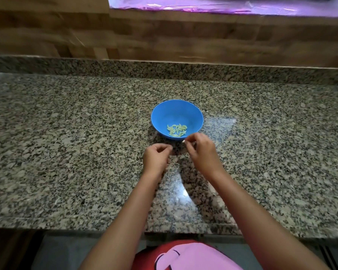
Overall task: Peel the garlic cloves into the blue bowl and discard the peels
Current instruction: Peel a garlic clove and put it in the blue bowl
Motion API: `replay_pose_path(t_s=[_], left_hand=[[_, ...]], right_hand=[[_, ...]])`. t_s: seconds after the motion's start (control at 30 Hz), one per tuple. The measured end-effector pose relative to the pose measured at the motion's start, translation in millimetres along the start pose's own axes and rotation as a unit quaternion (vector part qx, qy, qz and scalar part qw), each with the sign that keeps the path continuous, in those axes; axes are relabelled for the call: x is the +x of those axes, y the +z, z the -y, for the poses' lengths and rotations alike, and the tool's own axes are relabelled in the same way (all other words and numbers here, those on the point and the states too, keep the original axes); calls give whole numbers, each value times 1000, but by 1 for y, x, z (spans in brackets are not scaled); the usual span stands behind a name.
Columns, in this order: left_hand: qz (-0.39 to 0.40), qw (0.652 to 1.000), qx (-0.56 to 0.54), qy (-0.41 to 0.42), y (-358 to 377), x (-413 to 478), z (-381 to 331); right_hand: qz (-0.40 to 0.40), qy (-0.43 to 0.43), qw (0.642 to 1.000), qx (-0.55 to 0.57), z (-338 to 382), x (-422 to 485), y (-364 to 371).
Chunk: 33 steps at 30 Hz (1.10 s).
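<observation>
Peeled pale garlic cloves (pixel 177 130) lie in the round blue plastic bowl (pixel 164 114). At its 5 o'clock the right hand (pixel 200 151) pinches a white scrap (pixel 183 141), perhaps peel. The left hand (pixel 156 157) is curled, and I cannot tell what it holds.

blue bowl (pixel 177 114) just beyond both hands, bare granite counter (pixel 66 152) either side, backsplash (pixel 164 69) behind

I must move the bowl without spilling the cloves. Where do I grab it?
Pinch the bowl by its right rim, coming from the right: it sits upright, the rim is bare there, and the cloves lie low at the near side.
</observation>
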State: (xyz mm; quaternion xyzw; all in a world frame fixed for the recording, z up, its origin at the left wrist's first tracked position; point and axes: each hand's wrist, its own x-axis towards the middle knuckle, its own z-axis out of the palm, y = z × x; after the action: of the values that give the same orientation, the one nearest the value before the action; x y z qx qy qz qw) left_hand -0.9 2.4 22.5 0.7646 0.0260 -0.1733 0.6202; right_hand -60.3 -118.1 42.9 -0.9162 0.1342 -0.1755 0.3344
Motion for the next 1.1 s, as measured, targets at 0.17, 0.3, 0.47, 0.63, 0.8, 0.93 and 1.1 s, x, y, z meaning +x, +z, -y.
replay_pose_path(t_s=[0.17, 0.3, 0.47, 0.63, 0.8, 0.93, 1.1], left_hand=[[-29, 969, 220, 108, -27, -1, 6], [33, 926, 341, 157, -30, -6, 12], [47, 897, 395, 194, -24, -4, 25], [53, 882, 419, 208, -26, -8, 33], [67, 876, 438, 190, -26, -9, 33], [79, 874, 437, 196, -28, -8, 35], [104, 893, 379, 219, -34, -13, 37]], right_hand=[[-34, 23, 999, -4, 14, 44, -6], [-25, 40, 998, -39, 17, 55, -6], [-49, 40, 997, 34, 25, 14, -9], [95, 111, 987, 61, 19, -23, 10], [150, 112, 982, 8, 10, -24, 33], [163, 71, 983, -37, 12, -22, 40], [164, 62, 984, -16, 13, -25, 41]])
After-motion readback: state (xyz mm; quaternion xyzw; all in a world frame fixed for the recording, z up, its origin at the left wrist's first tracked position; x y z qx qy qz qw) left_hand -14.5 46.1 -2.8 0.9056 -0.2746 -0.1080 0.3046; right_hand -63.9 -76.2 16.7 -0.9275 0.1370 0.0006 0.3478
